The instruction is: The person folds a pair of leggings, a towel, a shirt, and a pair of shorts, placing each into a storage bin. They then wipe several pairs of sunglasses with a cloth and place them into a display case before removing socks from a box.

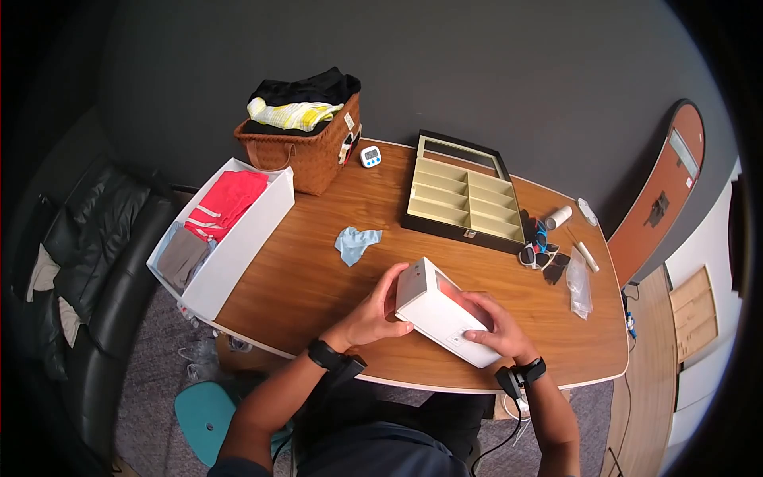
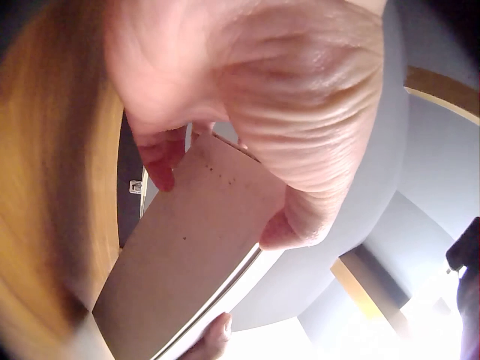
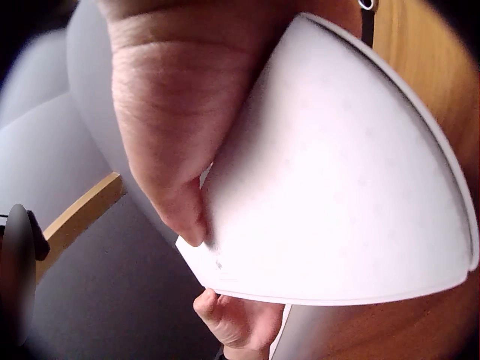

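A white box [image 1: 435,319] is held tilted over the front part of the table between both hands. The left hand [image 1: 372,312] grips its left end, thumb on the near side and fingers round the far side. At the right end, the right hand [image 1: 502,327] holds it with the thumb on the near face. A reddish-brown area shows along the box's upper side. In the left wrist view the end and a long seam of the box [image 2: 187,225] are close up. The right wrist view shows a broad white face of the box [image 3: 337,180].
A pale blue cloth [image 1: 356,243] lies left of an open compartment case [image 1: 461,195]. Sunglasses [image 1: 544,256], a plastic bag [image 1: 579,282] and a white roll [image 1: 559,217] are at right. At left stand a white bin of clothes [image 1: 246,254], a wicker basket [image 1: 310,163] and a timer [image 1: 370,157].
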### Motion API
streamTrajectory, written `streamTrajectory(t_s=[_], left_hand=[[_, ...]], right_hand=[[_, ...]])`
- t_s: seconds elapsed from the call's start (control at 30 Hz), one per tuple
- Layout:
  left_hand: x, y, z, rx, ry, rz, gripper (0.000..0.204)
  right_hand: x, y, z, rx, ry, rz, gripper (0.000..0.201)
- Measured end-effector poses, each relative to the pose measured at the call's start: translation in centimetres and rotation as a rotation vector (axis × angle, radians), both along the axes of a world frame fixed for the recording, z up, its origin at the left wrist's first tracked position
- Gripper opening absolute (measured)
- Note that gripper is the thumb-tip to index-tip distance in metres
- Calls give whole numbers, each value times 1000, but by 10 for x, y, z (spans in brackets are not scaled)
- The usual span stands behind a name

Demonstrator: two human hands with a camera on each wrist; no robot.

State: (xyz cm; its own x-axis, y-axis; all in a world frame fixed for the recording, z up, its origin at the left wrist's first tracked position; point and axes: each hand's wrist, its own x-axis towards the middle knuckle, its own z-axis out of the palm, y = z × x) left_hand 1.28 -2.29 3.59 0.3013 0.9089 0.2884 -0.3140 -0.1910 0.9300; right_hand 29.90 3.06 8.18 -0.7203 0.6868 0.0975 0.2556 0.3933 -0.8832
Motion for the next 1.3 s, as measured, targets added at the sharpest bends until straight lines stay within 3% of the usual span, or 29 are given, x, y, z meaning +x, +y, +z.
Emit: streamTrajectory(t_s=[0.67,0.73,0.8,0.87,0.93,0.97,1.0,1.07,1.1,1.17,1.23,1.3], left_hand=[[-5,0,-14,-26,-59,-4,110],[-12,-1,-21,-51,-63,1,109],[-28,-5,-31,-147,-130,48,109],[-39,-11,-35,-147,-86,34,109],[-46,-14,-37,-109,164,82,107],[-51,-14,-35,-170,302,83,109],[-54,-16,-32,-170,299,82,109],[-59,-20,-22,-132,706,156,108],[-60,-21,-22,-135,706,156,108],[-60,-22,-22,-1,900,245,107],[-59,-22,-26,-3,897,260,107],[-58,-23,-29,-3,894,274,107]], right_hand=[[11,-2,-8,152,87,-66,63],[28,4,-17,-55,284,-287,69],[47,12,3,-56,523,-451,76],[63,20,23,48,405,-437,77],[84,30,22,118,42,-416,73],[80,24,36,278,-189,-401,68],[82,23,36,278,-192,-402,68],[87,22,33,365,-558,-419,63],[90,25,25,373,-630,-414,62],[94,30,9,477,-635,-380,62],[69,16,31,710,-659,-368,55],[42,11,28,612,-559,-291,50]])
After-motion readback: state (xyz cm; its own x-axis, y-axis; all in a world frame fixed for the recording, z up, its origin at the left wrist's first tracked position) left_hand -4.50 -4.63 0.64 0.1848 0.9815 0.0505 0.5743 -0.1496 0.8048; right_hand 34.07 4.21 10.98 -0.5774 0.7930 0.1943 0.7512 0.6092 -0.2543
